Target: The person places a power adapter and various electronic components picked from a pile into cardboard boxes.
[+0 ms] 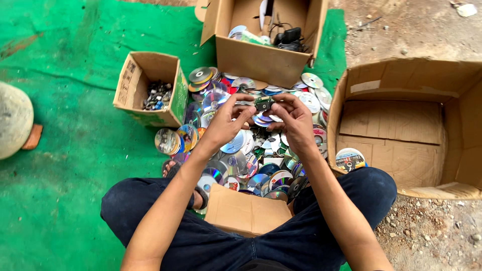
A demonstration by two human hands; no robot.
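Person seated cross-legged, dark trousers, knees nearest the camera. A folded cardboard piece (246, 213) leans between the legs, touching the near edge of the disc pile. One foot in a sandal (173, 170) shows beside the left knee.

Next out: pile of loose discs (251, 160), shiny and printed, spread on the green tarp (65, 165) and overlapping each other. One disc (350, 159) lies apart at the right, against the near wall of the big box.

Both hands are raised above the pile, meeting at centre. Left hand (226, 123) and right hand (293, 123) pinch a small dark part (263, 104) between them; thumb and fingers (281, 100) of each hand are closed on its ends. The part is held in the air over the discs, touching nothing but the hands. Too small to tell what it is exactly; it looks like a small mechanical or electronic piece.

Left of the hands: small open carton (131, 85) on the tarp, a heap of small dark metal bits (157, 95) in its bottom. Right: large open cardboard box (442, 75), on gravelly dirt, half off the tarp.

Farthest: another open box (261, 62) behind the pile, holding discs, a black cable and adapter (288, 37). A grey rounded stone (14, 119) sits at the far left edge on the tarp.
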